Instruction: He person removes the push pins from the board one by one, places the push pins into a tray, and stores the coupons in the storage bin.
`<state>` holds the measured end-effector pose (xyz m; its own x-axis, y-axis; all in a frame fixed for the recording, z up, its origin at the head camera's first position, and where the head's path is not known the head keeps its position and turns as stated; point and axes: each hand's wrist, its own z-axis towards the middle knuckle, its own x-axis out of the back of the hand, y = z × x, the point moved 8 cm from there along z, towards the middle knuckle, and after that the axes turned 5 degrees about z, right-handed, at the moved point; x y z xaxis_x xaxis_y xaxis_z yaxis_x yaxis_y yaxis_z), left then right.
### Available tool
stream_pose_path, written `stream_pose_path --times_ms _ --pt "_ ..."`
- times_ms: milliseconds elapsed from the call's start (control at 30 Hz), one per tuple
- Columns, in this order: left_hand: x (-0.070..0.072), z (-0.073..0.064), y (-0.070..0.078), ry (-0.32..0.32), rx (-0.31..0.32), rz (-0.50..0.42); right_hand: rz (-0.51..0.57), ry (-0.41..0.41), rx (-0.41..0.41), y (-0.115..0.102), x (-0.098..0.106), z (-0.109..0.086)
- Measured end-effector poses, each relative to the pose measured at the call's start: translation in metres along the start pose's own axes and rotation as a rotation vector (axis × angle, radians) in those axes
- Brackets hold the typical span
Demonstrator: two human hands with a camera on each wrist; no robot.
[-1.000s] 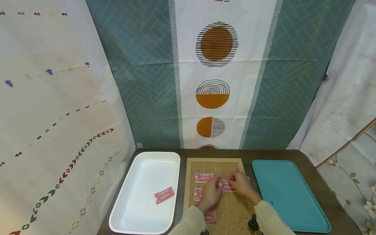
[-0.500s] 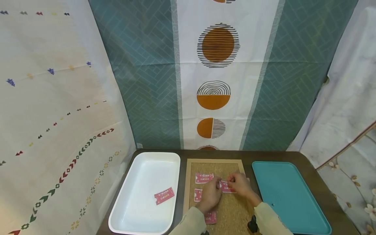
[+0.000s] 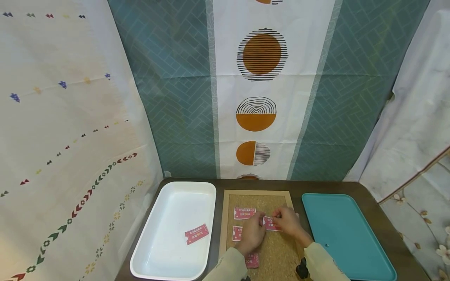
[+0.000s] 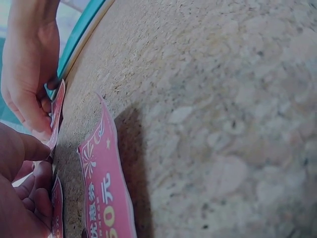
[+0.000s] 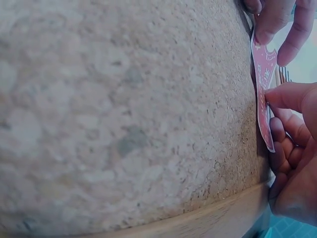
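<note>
A pink paper coupon (image 3: pixel 270 224) with white and yellow print lies against the corkboard (image 3: pixel 277 259), with both hands at it. My left hand (image 3: pixel 252 233) pinches its left end. On the other side my right hand (image 3: pixel 288 222) pinches the coupon near its right part, the thumb (image 5: pixel 290 95) on its printed face; whether a small pin sits under that thumb I cannot tell. Other pink coupons are on the board: one at upper left (image 3: pixel 244 212), one below it (image 3: pixel 237 233) partly hidden by my left hand, and a lower one (image 4: pixel 106 183) whose edges lift off the cork.
A white tray (image 3: pixel 168 234) to the left of the board has a single pink coupon (image 3: pixel 197 234) in it. To the right lies a teal tray (image 3: pixel 348 234) bearing a tiny dark object (image 3: pixel 326 245). All stand on a dark brown table (image 3: pixel 295 185).
Both hands stay at the same coupon, almost unmoved. The whole head view has shifted very slightly.
</note>
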<state>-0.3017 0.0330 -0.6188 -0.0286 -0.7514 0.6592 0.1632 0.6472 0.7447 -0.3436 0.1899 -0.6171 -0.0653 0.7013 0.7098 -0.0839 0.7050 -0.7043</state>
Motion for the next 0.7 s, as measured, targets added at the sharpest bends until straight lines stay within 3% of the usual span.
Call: stream_pose_path --times_ms 700 --pt "0.0019 -0.0016 0.0014 0.015 -0.016 0.003 0.009 0.003 -0.009 -0.0001 0.0000 -0.0007"
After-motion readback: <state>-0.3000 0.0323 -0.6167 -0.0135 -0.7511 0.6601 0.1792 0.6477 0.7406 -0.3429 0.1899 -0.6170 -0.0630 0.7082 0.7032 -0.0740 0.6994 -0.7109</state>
